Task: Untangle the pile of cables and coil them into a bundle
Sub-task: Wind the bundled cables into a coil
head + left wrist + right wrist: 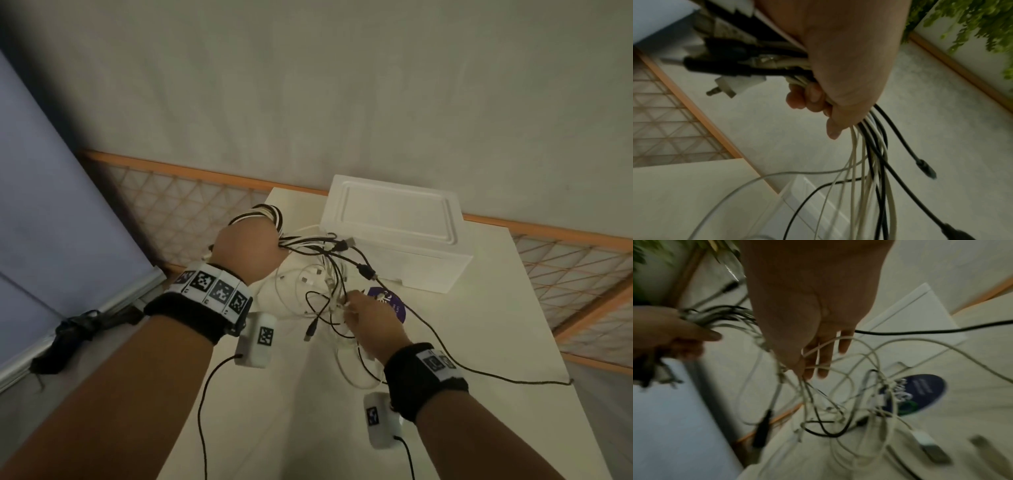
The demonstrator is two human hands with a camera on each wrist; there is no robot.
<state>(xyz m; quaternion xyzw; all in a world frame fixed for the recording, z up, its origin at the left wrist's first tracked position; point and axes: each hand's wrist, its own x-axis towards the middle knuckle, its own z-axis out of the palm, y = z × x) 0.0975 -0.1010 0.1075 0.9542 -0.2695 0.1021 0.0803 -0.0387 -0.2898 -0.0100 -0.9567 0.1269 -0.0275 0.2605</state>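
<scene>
In front of the white box point(394, 233), both hands work the cables point(329, 274) above the table point(479, 342).

Left of the box, the left hand point(248, 248) is raised with its fingers point(812, 97) curled tight round a bunch of black and white cables, loops standing above the fist and plug ends fanning toward the box. Nearer than the box, the right hand point(371, 322) reaches into the loose tangle on the table, fingers point(824, 363) nearly straight, white strands threaded among them; whether they pinch one, I cannot tell. A purple sticker point(390, 303) lies just beside the box.
</scene>
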